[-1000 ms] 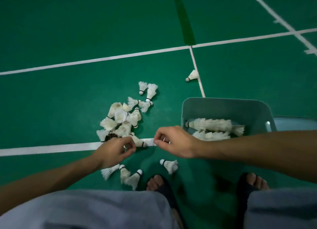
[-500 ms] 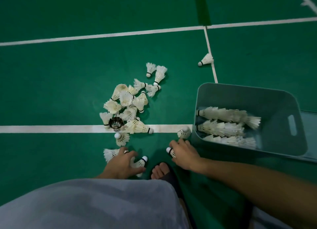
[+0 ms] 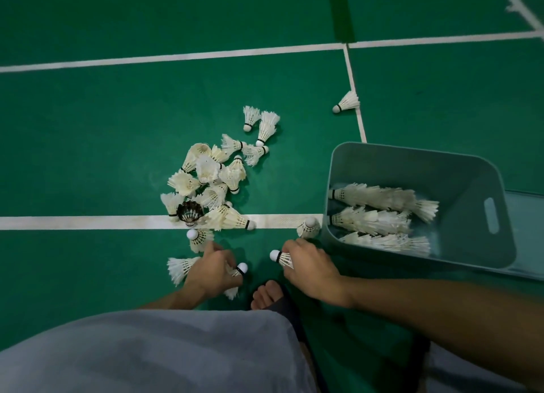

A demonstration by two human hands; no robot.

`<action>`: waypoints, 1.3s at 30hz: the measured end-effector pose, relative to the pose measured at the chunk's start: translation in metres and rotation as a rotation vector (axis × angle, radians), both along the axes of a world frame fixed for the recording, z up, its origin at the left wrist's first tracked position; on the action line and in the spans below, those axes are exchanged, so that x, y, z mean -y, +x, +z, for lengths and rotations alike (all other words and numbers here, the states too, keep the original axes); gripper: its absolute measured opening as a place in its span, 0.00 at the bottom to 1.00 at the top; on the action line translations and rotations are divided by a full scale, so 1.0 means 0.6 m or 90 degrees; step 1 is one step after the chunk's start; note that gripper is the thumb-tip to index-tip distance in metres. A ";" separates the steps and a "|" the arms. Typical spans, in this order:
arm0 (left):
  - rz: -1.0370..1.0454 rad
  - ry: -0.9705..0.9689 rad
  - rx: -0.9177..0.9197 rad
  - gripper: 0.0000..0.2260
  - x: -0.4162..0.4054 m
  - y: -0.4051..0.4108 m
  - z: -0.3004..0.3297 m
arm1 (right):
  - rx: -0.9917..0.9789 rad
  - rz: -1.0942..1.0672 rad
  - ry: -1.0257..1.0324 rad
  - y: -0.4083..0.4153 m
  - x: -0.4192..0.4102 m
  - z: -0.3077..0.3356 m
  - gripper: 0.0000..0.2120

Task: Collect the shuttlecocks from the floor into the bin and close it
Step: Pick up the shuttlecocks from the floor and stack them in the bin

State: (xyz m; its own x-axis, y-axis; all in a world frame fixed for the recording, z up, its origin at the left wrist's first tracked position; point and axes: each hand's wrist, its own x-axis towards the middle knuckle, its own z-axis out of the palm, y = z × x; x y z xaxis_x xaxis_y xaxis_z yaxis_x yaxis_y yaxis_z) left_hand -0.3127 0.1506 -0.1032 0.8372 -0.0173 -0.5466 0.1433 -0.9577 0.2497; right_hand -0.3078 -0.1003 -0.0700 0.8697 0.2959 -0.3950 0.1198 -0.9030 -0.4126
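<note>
Collection in progress: right hand (image 3: 312,270) and left hand (image 3: 213,272) each grip one white feathered shuttlecock (image 3: 281,257) off the green floor (image 3: 88,145); next, transfer both into the open teal plastic bin (image 3: 477,216).

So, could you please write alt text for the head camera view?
Both hands grip shuttlecocks on a green court floor: the left hand one, the right hand another, beside a teal bin holding stacked shuttlecocks. A loose pile remains.

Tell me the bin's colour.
Pale teal bin, plain in the head view.
</note>
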 end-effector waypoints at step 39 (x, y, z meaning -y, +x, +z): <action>-0.363 -0.133 0.104 0.16 0.462 0.246 0.231 | -0.065 -0.234 -0.050 0.183 0.484 0.046 0.16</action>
